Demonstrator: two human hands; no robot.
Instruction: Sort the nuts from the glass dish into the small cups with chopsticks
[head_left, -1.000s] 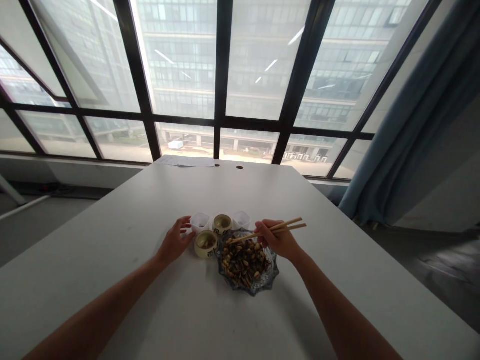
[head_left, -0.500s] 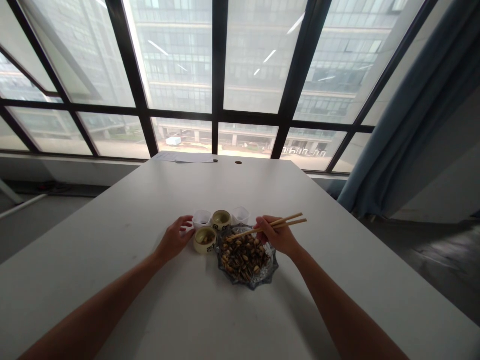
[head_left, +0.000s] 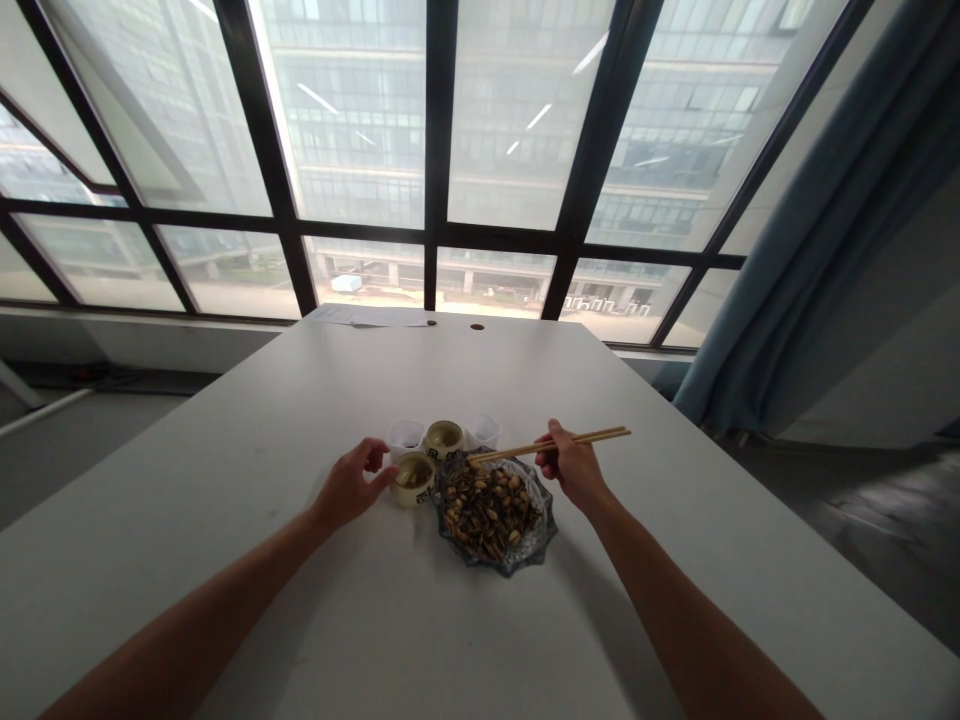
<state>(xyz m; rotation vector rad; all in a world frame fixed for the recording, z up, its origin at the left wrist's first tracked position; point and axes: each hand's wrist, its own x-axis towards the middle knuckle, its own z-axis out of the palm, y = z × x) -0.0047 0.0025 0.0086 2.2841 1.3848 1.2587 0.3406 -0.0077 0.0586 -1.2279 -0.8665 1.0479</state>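
Note:
In my right hand (head_left: pixel 566 462) is a pair of wooden chopsticks (head_left: pixel 600 436), fingers wrapped round them. Their tips lie close together over the far left rim of a scalloped glass bowl (head_left: pixel 545 545), which holds a mix of sunflower seeds and nuts (head_left: pixel 491 510). My left hand (head_left: pixel 356 482) is at the left side of the near yellowish cup (head_left: pixel 412 485), thumb and fingers apart, the thumb at its rim. Some small pieces lie inside that cup. Behind it stand a white plastic cup (head_left: pixel 405 432), another yellowish cup (head_left: pixel 444 436) and a second clear white cup (head_left: pixel 482 430).
All the vessels stand grouped on a white table (head_left: pixel 300 420). Papers (head_left: pixel 367 316) lie at its far edge, near two round holes. Large windows (head_left: pixel 510 120) rise beyond, and a blue curtain (head_left: pixel 795 240) hangs at the right.
My right hand has shifted right and slightly up with the chopsticks, whose tips moved from over the seeds to the bowl's rim. My left hand has moved slightly, its thumb coming to the near cup's rim.

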